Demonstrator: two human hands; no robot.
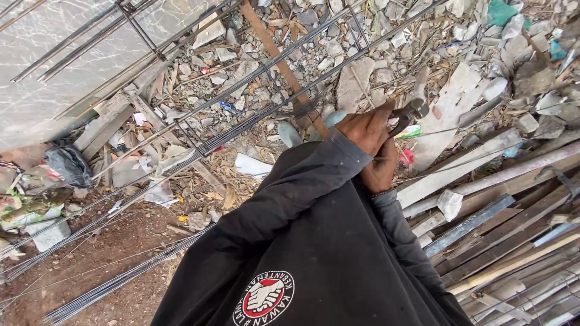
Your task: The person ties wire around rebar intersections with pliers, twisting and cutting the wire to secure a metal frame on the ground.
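Note:
Both my arms in black sleeves reach out over a long rebar cage (241, 99) that runs slantwise across the rubble. My left hand (367, 130) is closed around a pair of dark metal pincers (409, 113), whose jaws stick out past my fingers toward a pale plank. My right hand (380, 172) sits just under the left one, curled and pressed against it. What it holds is hidden. A thin wire (441, 134) leads off to the right from the hands.
Broken concrete, stones and scraps (386, 54) cover the ground. Planks and metal bars (495, 217) lie stacked at the right. A bundle of thin steel rods (115, 281) lies on bare red earth at the lower left. A pale wall (60, 66) stands upper left.

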